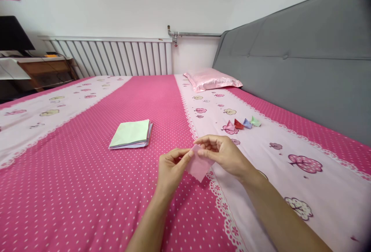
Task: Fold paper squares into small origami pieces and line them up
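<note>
Between my two hands is a small folded piece of pink paper [200, 167], held above the bed with one corner pointing down. My left hand [173, 166] pinches its left edge between thumb and fingers. On the other side, my right hand [225, 152] grips the upper right edge, its thumb in front and fingers curled behind. A stack of square coloured paper [130, 134], light green on top, lies to the left. Beyond my right hand stand small folded paper pieces in a row: pink [230, 125], red [239, 124], blue [247, 123] and green [255, 121].
The bed [116, 190] has a pink dotted cover with pale printed strips. A pink pillow [213, 79] lies at the far side, against a grey padded headboard [304, 58]. A white radiator [116, 57] lines the wall. At far left, a monitor [14, 33] stands on a desk [43, 68].
</note>
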`<state>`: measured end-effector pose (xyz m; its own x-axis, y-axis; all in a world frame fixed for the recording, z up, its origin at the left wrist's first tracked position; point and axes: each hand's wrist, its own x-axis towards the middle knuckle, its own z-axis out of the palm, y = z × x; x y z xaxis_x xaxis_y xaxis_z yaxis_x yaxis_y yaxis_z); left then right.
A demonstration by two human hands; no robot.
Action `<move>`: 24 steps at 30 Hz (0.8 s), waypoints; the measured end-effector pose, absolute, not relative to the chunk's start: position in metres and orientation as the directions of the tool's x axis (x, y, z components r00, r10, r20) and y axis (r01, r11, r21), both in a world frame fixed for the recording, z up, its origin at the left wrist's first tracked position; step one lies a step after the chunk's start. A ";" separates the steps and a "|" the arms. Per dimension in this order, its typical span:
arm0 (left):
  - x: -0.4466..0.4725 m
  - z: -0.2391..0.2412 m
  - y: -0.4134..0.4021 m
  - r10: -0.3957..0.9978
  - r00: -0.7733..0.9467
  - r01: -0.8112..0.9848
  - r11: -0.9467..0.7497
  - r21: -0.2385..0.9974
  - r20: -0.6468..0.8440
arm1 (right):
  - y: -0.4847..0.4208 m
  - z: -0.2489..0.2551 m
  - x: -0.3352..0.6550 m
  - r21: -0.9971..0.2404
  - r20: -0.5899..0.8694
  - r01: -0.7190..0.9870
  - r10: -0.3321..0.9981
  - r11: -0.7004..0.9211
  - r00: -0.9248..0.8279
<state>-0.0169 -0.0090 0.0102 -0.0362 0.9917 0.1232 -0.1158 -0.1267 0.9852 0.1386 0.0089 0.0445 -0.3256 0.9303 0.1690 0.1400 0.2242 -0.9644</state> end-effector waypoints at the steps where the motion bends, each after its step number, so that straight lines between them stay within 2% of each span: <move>1: -0.017 0.010 -0.009 0.990 -0.042 -0.089 -0.139 0.986 0.136 | 0.009 0.044 0.139 -0.967 0.169 0.126 0.928 0.221 -0.333; 5: -0.018 0.011 -0.011 0.964 -0.052 0.059 -0.259 0.964 0.262 | 0.008 0.045 0.139 -0.955 0.212 0.119 0.907 0.271 -0.363; 8: -0.017 0.011 -0.012 0.945 -0.046 0.144 -0.315 0.938 0.324 | 0.007 0.044 0.137 -0.931 0.262 0.165 0.911 0.326 -0.317; 12: -0.017 0.008 -0.012 0.972 -0.027 0.095 -0.232 0.968 0.236 | 0.009 0.044 0.136 -0.905 0.312 0.222 0.922 0.362 -0.229; 24: -0.023 0.010 -0.007 0.980 -0.144 0.003 -0.136 0.991 0.135 | 0.023 0.042 0.157 -0.964 0.218 0.146 0.975 0.222 -0.042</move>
<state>-0.0233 -0.0068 0.0104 -0.1435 0.9803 0.1354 0.0025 -0.1365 0.9906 0.1569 0.0227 0.0418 -0.0420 0.9750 0.2183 0.1456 0.2221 -0.9641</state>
